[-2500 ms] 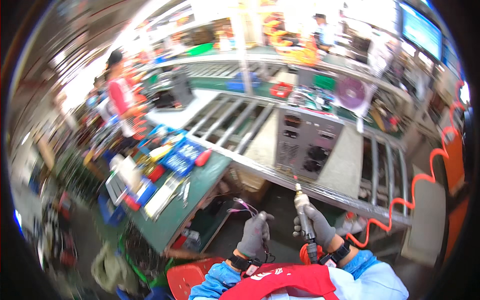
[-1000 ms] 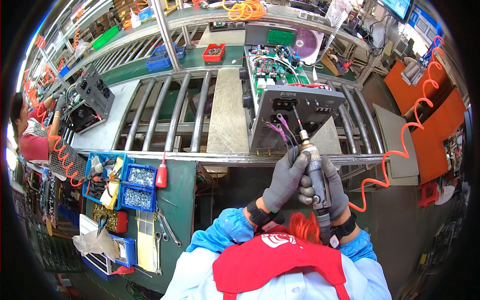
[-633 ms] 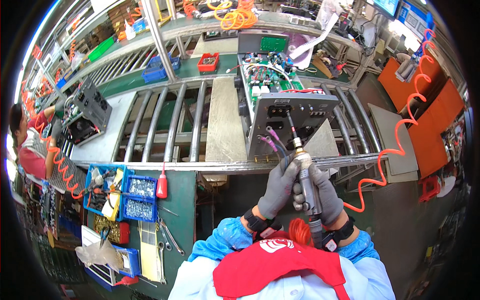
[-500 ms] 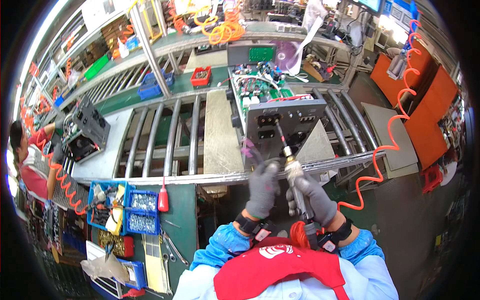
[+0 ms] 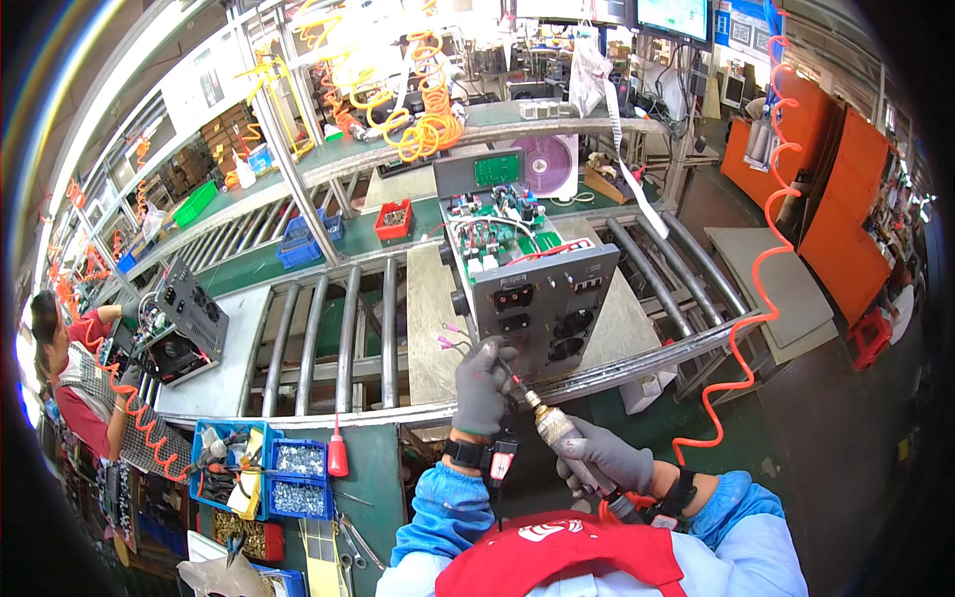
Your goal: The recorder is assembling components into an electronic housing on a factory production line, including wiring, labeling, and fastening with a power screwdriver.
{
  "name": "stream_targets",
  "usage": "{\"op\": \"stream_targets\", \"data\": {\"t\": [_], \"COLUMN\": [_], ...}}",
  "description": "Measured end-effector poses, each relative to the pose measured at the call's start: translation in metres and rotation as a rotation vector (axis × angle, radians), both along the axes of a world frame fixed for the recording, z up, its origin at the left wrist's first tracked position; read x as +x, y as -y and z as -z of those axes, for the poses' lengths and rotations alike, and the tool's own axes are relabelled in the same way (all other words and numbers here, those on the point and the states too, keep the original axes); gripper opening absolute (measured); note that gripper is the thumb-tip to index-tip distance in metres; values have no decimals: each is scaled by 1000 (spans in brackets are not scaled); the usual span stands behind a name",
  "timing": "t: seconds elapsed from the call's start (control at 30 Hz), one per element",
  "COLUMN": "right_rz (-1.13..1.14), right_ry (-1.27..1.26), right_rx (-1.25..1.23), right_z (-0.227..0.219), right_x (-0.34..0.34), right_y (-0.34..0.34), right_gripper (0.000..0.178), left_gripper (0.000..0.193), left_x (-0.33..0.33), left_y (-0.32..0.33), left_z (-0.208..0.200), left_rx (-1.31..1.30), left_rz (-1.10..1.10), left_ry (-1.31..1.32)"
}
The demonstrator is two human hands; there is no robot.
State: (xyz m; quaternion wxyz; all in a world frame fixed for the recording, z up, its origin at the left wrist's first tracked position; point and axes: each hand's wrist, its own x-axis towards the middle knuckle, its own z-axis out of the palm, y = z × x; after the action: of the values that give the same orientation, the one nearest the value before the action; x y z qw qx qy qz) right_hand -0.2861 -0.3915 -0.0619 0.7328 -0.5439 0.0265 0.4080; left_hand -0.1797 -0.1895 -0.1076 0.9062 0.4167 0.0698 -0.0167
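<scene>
My right hand (image 5: 609, 456) in a grey glove is wrapped round a pneumatic screwdriver (image 5: 559, 430), its bit slanting up and left. At the bit's tip, my gloved left hand (image 5: 481, 386) has its fingers bent together; what they pinch is too small to make out. Both are just in front of the lower left edge of a dark grey panel (image 5: 542, 308) with sockets and round openings. Behind that panel is an open chassis with green circuit boards (image 5: 502, 224). Loose wires with pink-purple terminals (image 5: 450, 341) stick out beside my left hand.
Metal rollers (image 5: 348, 333) flank the board (image 5: 423, 318) under the chassis. Blue bins of small hardware (image 5: 300, 458), a red bottle (image 5: 338, 456) and wrenches (image 5: 356, 537) lie lower left. A coiled orange hose (image 5: 741, 348) hangs right. A co-worker (image 5: 85, 373) handles another chassis (image 5: 179, 313) at left.
The screwdriver's bit has left the panel's upper sockets and come down to its lower left edge. My left hand, blurred before, has moved left to the bit's tip. The view has shifted.
</scene>
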Motion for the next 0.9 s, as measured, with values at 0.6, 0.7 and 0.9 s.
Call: {"op": "stream_targets", "data": {"t": [0.6, 0.7, 0.9], "right_rz": [209, 222, 228], "right_ry": [186, 183, 377], "right_rx": [-30, -13, -112], "right_z": [-6, -6, 7], "right_x": [30, 33, 35], "right_y": [-13, -15, -18], "right_gripper": [61, 59, 69], "left_gripper": [34, 34, 30], "left_x": [-38, -46, -51], "left_y": [8, 16, 29], "left_z": [-10, -19, -23], "left_rx": [95, 105, 253], "left_rz": [167, 234, 292], "left_ry": [-80, -65, -2]}}
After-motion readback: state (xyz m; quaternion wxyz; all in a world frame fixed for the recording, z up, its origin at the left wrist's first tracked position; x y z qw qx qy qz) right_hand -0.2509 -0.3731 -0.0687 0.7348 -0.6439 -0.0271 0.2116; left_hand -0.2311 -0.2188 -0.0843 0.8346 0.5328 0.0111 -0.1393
